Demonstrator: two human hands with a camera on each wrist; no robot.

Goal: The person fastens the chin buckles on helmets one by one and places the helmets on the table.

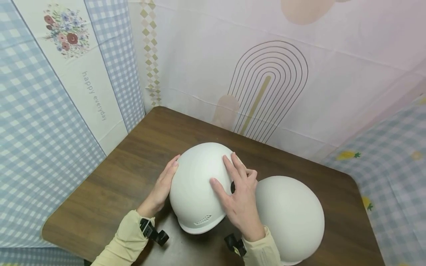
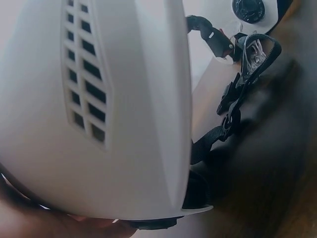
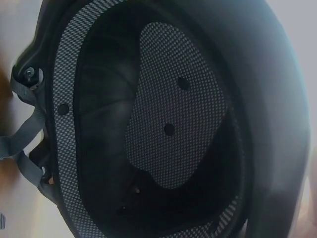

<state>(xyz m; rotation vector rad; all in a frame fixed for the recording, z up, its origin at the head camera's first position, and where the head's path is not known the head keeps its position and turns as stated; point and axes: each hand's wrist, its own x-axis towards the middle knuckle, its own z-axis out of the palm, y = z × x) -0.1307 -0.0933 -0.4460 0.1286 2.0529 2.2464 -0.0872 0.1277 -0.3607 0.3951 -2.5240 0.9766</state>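
Observation:
A white helmet [image 1: 199,184] is between both hands in the head view, its small vent grille and brim toward the bottom. My left hand [image 1: 161,190] holds its left side, fingers along the shell. My right hand [image 1: 241,195] grips the right side, thumb and fingers spread over the shell. In the left wrist view the helmet's shell [image 2: 133,99] shows close up, with part of a hand [image 2: 59,225] below it and a black strap [image 2: 213,136] beside the brim. A dark padded helmet interior [image 3: 173,109] and grey straps [image 3: 29,131] fill most of the right wrist view.
A second white helmet [image 1: 293,218] rests on the brown wooden table [image 1: 123,162], just right of my right forearm. Patterned cloths hang behind the table and at both sides. A black dial [image 2: 248,9] shows at the top of the left wrist view.

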